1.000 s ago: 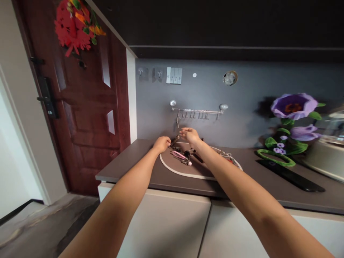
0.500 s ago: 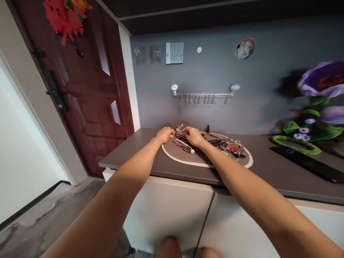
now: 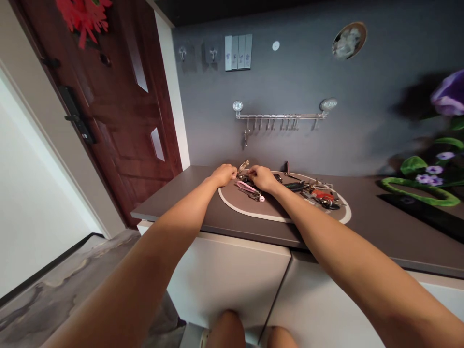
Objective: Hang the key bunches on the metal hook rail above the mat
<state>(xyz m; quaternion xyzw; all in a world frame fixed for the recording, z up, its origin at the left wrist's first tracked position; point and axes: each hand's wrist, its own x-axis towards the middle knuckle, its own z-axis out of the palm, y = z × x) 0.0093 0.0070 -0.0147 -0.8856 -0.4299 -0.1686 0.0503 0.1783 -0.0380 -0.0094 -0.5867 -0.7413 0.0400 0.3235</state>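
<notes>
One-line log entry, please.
left hand: at left edge of mat | right hand: beside pink strap | hook rail: key hanging

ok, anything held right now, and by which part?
Can't tell: the left hand is by the brownish item, the right hand beside the pink strap; neither shows a clear grip.

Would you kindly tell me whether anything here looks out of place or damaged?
The round hole in the grey wall, up and right of the hook rail, looks odd: uncovered, with whitish material inside.
</notes>
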